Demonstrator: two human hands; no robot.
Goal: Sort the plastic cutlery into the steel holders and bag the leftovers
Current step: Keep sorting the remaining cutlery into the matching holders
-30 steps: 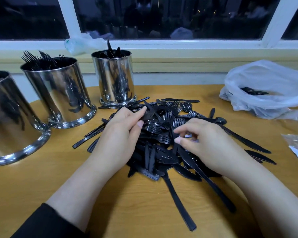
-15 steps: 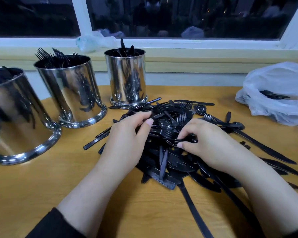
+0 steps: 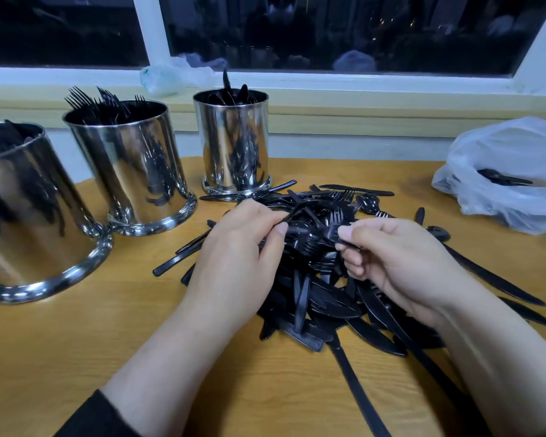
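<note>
- Left hand (image 3: 237, 247), right hand (image 3: 394, 257): each pinching a black fork out of the pile.
- Cutlery pile (image 3: 322, 285) on table (image 3: 76, 342): large, unsorted.
- Three steel holders (image 3: 133, 171): partly stocked.
- Plastic bag (image 3: 511, 171), far right: few pieces inside.

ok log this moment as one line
stage: sorting | left hand: pinching a fork | right hand: pinching the same fork | pile: still large | middle holder: forks | bag: some cutlery
</note>
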